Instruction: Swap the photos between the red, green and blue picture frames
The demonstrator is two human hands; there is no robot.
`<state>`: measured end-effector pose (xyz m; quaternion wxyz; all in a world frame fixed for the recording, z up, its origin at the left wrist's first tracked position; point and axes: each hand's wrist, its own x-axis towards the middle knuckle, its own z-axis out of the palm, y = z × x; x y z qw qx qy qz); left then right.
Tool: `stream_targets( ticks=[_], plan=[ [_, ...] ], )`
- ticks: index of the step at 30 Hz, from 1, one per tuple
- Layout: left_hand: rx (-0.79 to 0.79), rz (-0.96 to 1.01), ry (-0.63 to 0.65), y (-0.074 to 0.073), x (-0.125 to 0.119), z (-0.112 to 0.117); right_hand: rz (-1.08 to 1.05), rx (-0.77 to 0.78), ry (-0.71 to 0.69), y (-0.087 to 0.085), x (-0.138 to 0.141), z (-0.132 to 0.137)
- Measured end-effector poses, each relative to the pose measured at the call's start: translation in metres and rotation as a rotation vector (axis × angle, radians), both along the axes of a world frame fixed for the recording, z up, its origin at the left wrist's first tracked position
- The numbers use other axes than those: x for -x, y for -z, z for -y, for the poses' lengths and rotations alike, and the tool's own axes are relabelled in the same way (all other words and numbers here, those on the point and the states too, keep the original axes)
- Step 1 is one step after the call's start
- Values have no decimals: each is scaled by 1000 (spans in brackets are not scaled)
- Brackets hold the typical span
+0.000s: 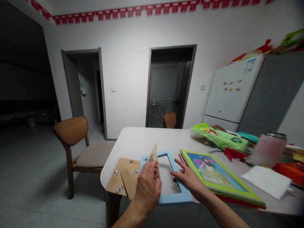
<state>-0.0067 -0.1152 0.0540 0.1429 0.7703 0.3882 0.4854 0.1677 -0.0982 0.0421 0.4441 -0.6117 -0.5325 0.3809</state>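
Note:
A light-blue picture frame (175, 199) lies at the table's near edge, its middle open to the white tabletop. My left hand (148, 182) is closed on a thin photo print (153, 152), which stands tilted up over the left side of the frame. The print's face is mostly hidden by my fingers. Spread fingers of my right hand (187, 179) reach over the right side of the frame; whether they press on it I cannot tell. Left of the frame lies a brown backing board (114, 182) with metal clips and a stand flap.
Right of my right hand, a green-bordered framed picture (213, 171) lies on a red one. Beyond are a green packet (220, 137), a pink jar (269, 150) and white tissue (267, 180). A wooden chair (71, 131) stands left of the white table (140, 136).

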Motion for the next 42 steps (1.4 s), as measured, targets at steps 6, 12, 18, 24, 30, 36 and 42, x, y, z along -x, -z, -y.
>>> stream_targets(
  ticks=[6,12,18,24,30,36,42],
  plan=[
    [148,130,-307,16,64,-16,642,-51,116,26,-22,-11],
    [222,-61,-340,60,87,-9,897,-104,76,50,-23,-12],
    [138,-283,-359,63,87,-4,974,-138,63,55,-25,-11],
    [109,-315,-321,58,86,-3,830,-257,100,43,-4,-6],
    [144,-360,-104,60,57,4,141,-53,-47,49,55,-21],
    [92,-197,-69,50,29,-8,-310,-242,-67,11,83,-19],
    [235,621,-9,19,20,-15,-352,-119,37,5,78,-9]
  ],
)
